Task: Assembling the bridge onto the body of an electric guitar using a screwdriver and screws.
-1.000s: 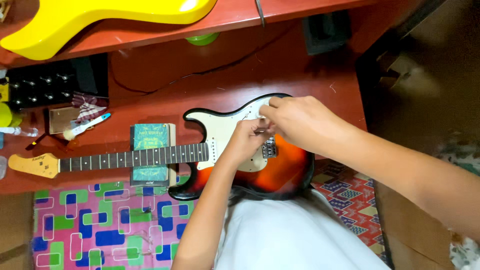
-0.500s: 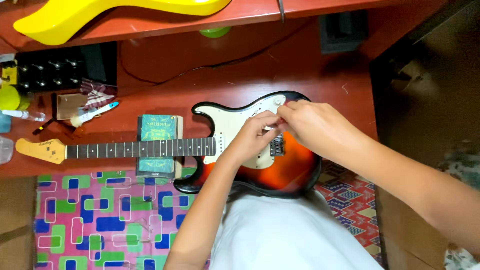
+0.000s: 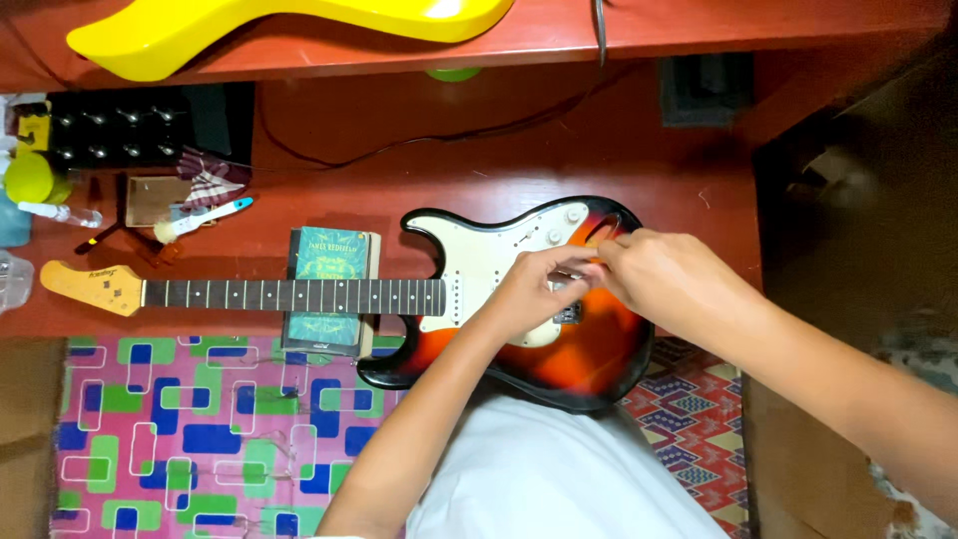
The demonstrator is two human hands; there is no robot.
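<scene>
A sunburst electric guitar [image 3: 589, 349] with a white pickguard [image 3: 479, 260] lies flat on the red desk [image 3: 399, 190], its neck [image 3: 299, 295] pointing left to a pale headstock [image 3: 95, 286]. A green book [image 3: 329, 250] props up the neck. My left hand [image 3: 529, 289] and my right hand [image 3: 674, 284] meet over the bridge, fingertips pinched close together. What they pinch is hidden by the fingers. The control knobs sit just above my right hand.
A yellow guitar body [image 3: 299, 25] lies on the upper shelf. At the left are a black box with knobs [image 3: 110, 140], a brush [image 3: 205, 217] and small bottles. A black cable [image 3: 399, 150] crosses the desk. A colourful patterned mat [image 3: 190, 429] lies below the desk edge.
Both hands stay at the bridge, the fingers shifting slightly. The view has moved, so the guitar sits further right and lower in the frame.
</scene>
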